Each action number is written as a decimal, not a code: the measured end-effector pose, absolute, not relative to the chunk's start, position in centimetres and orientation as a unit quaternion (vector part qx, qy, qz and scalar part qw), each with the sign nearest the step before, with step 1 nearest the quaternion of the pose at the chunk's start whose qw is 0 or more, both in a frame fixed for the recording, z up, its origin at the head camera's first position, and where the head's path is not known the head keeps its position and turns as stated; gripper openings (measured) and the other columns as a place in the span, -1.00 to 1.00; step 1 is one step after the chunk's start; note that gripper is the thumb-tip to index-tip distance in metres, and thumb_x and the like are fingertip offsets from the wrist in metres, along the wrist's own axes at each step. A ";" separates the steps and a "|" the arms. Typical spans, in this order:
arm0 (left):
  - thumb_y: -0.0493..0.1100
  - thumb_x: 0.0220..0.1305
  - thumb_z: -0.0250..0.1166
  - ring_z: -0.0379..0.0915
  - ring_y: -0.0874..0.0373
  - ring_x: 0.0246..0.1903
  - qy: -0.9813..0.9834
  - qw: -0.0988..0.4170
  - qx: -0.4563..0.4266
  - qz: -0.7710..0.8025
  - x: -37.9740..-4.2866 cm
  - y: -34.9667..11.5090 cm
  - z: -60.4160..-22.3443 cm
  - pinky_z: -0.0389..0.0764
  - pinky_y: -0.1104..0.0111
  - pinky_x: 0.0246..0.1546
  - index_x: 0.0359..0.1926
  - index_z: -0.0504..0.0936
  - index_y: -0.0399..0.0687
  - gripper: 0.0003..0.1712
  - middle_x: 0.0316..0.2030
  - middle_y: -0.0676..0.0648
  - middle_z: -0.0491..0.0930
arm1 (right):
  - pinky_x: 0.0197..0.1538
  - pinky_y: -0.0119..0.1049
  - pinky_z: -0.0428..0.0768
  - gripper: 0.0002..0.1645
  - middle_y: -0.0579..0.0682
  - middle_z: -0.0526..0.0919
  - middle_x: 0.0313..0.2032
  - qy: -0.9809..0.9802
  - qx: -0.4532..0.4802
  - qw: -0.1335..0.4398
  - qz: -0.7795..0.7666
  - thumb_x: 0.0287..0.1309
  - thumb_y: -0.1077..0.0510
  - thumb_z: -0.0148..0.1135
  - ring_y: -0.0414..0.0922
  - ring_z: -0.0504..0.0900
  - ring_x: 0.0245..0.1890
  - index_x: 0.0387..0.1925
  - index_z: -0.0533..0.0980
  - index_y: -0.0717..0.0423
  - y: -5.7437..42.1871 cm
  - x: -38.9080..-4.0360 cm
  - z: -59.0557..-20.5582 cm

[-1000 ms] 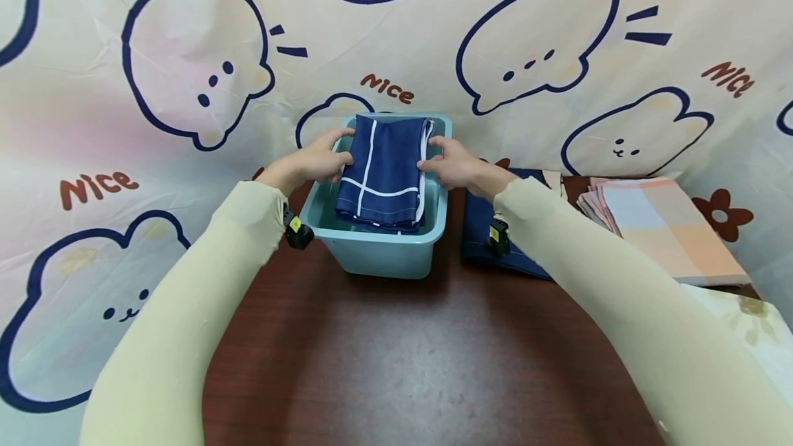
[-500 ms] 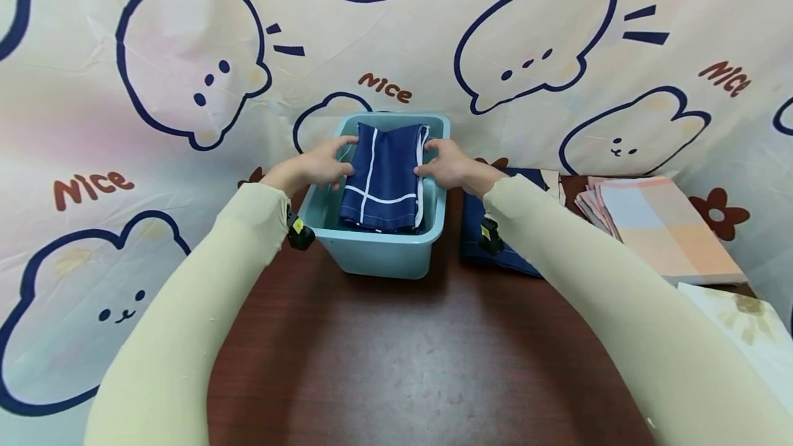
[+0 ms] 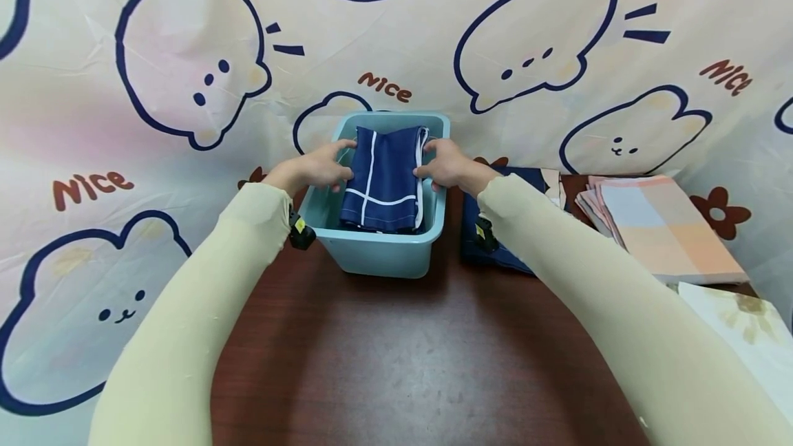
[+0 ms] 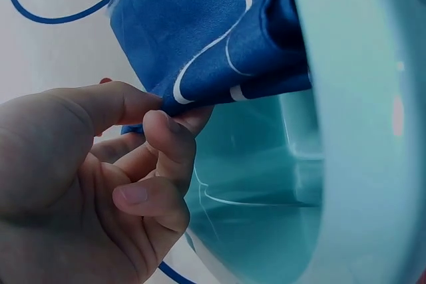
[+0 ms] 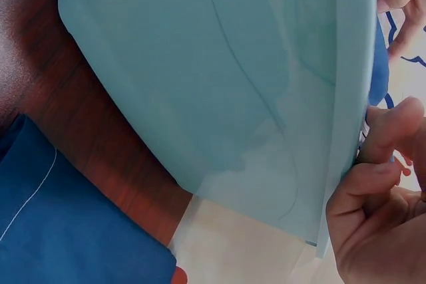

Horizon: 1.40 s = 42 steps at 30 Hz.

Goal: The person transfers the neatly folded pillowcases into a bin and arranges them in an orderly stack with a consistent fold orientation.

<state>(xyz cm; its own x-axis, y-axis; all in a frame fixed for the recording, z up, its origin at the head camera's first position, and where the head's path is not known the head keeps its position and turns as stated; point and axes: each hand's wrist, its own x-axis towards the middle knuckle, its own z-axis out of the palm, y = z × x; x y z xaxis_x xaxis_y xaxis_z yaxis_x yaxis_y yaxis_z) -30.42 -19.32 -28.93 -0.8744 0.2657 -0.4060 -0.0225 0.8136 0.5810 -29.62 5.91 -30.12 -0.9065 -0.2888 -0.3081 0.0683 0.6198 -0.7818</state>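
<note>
A folded navy cloth [image 3: 392,171] with white stripes lies partly down inside a light-blue plastic bin [image 3: 387,258]. At its left edge, my left hand [image 3: 321,166] pinches the fabric between thumb and fingers. The left wrist view shows that pinch up close, with the cloth [image 4: 200,38] sagging in a fold over the bin's inside. My right hand [image 3: 451,165] pinches the opposite edge, where white-bordered layers show. In the right wrist view the bin's outer wall [image 5: 219,91] hides most of the cloth, and the right hand [image 5: 386,211] is at the rim.
Right of the bin, another folded navy cloth [image 3: 473,239] lies on the dark wooden table [image 3: 396,356], partly under my right forearm. Further right are a stack of pastel checked cloths [image 3: 675,226] and a white floral cloth [image 3: 743,315]. A cartoon-printed sheet [image 3: 396,33] hangs behind.
Both hands have lowered the navy cloth slightly deeper into the bin, most of it in the first half second. The grip on both edges stays the same.
</note>
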 end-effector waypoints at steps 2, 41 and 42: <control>-0.20 0.53 0.02 0.41 0.17 -0.61 0.922 0.242 0.066 0.296 -30.5 -19.2 -29.0 0.38 0.36 -0.49 0.61 -0.12 0.10 -0.22 -0.34 -0.09 0.55 | -0.45 -0.42 0.48 -0.26 0.03 0.57 -0.44 0.875 -0.059 0.207 -0.433 0.43 0.18 0.18 -0.26 0.41 -0.77 0.51 0.13 0.18 5.9 -29.6 -30.1; -0.09 0.60 -0.03 0.62 -0.22 0.06 0.930 0.243 0.071 0.265 -30.5 -18.6 -28.8 0.68 0.10 -0.05 0.51 0.13 -0.16 -0.41 0.27 -0.37 0.51 | -0.42 -0.39 0.46 -0.47 0.10 0.66 0.02 0.876 -0.063 0.178 -0.444 0.51 -0.03 0.05 -0.28 0.50 -0.70 0.33 0.35 0.18 5.9 -29.5 -30.6; -0.09 0.59 -0.02 0.64 -0.19 0.02 0.932 0.237 0.074 0.266 -30.5 -18.6 -28.9 0.69 0.14 -0.11 0.51 0.14 -0.16 -0.41 0.25 -0.36 0.52 | -0.42 -0.40 0.47 -0.48 0.11 0.66 0.03 0.873 -0.062 0.177 -0.450 0.51 -0.02 0.05 -0.28 0.50 -0.71 0.32 0.36 0.18 6.0 -29.5 -30.6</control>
<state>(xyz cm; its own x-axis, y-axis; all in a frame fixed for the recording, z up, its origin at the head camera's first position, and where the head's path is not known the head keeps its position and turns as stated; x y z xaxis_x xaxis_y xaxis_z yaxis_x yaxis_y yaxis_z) -30.47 -18.62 -28.86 -0.8770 0.2630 -0.4022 0.0112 0.8479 0.5300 -29.46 5.97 -30.62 -0.9296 -0.2671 -0.2538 0.0519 0.5872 -0.8078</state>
